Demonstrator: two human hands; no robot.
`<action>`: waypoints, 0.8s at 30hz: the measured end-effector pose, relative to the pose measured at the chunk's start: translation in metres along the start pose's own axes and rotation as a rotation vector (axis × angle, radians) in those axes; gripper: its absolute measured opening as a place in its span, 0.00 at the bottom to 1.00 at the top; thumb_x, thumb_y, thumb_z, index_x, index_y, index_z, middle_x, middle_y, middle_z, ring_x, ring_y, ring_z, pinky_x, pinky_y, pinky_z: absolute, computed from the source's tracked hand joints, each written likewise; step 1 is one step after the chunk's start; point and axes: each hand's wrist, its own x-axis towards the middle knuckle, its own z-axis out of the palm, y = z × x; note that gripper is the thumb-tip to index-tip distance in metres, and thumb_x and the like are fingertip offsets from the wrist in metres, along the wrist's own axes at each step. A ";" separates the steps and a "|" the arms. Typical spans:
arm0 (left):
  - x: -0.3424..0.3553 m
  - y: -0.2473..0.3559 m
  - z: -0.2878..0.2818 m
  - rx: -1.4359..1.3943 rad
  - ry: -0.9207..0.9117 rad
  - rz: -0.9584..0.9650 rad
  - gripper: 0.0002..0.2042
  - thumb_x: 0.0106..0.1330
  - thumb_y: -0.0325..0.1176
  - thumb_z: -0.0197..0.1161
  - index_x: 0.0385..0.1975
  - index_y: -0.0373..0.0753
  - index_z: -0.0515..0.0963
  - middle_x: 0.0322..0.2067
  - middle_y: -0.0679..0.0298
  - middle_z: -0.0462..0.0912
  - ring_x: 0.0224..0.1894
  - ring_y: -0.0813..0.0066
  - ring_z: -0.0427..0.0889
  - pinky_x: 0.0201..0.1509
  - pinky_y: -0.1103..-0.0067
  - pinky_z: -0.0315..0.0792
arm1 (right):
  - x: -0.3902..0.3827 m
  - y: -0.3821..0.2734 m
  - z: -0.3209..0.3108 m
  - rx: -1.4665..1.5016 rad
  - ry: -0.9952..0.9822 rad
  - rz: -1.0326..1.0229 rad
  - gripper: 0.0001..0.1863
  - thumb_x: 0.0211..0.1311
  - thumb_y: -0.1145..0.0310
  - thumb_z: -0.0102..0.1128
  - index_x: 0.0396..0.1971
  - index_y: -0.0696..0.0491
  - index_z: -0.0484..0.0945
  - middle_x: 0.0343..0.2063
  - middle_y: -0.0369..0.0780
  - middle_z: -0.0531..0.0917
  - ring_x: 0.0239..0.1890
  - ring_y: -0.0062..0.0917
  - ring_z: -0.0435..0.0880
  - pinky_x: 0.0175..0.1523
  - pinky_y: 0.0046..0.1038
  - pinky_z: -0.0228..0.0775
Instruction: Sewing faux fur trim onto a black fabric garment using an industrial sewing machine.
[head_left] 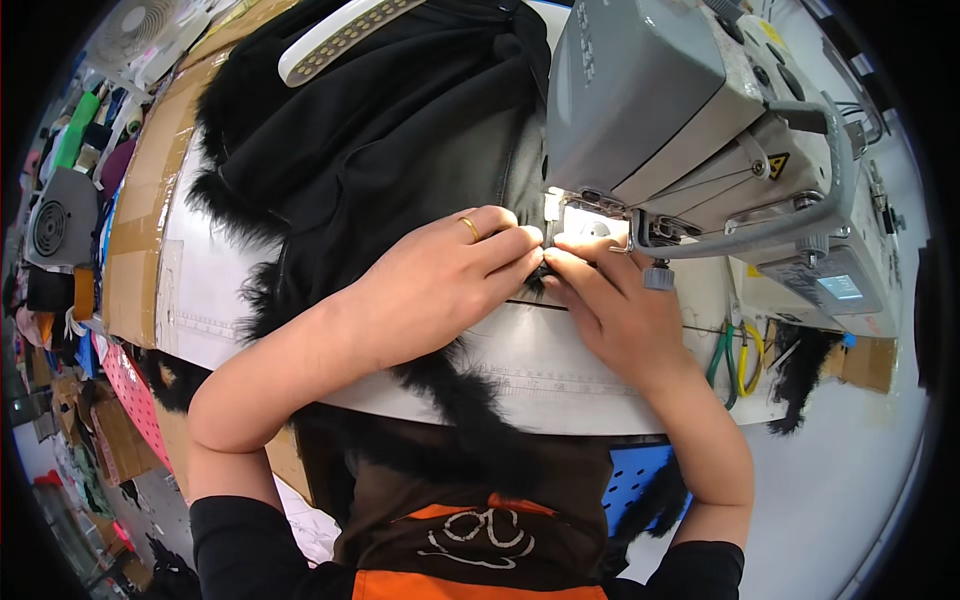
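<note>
Black fabric with furry black trim (390, 130) spreads over the left part of the sewing table and runs under the head of a grey and white sewing machine (640, 110). My left hand (455, 270), a gold ring on one finger, pinches the fabric's edge just left of the lit needle area. Close beside it, my right hand (625, 310) closes on the same edge in front of the presser foot, its fingertips almost meeting the left ones. A strip of black fur (470, 405) hangs from the fabric over the table's front edge toward my apron. Fingers partly hide the held edge.
Green-handled scissors (722, 362) and a yellow-handled pair (750, 358) lie right of my right hand. A white perforated lamp arm (345, 38) extends over the fabric. Taped cardboard (130, 220) borders the table's left side. A black fur scrap (803, 375) hangs at the right edge.
</note>
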 end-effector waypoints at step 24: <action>0.007 -0.014 0.008 0.114 0.049 -0.006 0.18 0.59 0.27 0.65 0.50 0.34 0.83 0.46 0.64 0.80 0.55 0.65 0.80 0.55 0.77 0.84 | 0.005 0.017 0.010 0.052 0.011 0.044 0.14 0.65 0.73 0.76 0.49 0.50 0.88 0.49 0.37 0.92 0.49 0.33 0.91 0.56 0.36 0.81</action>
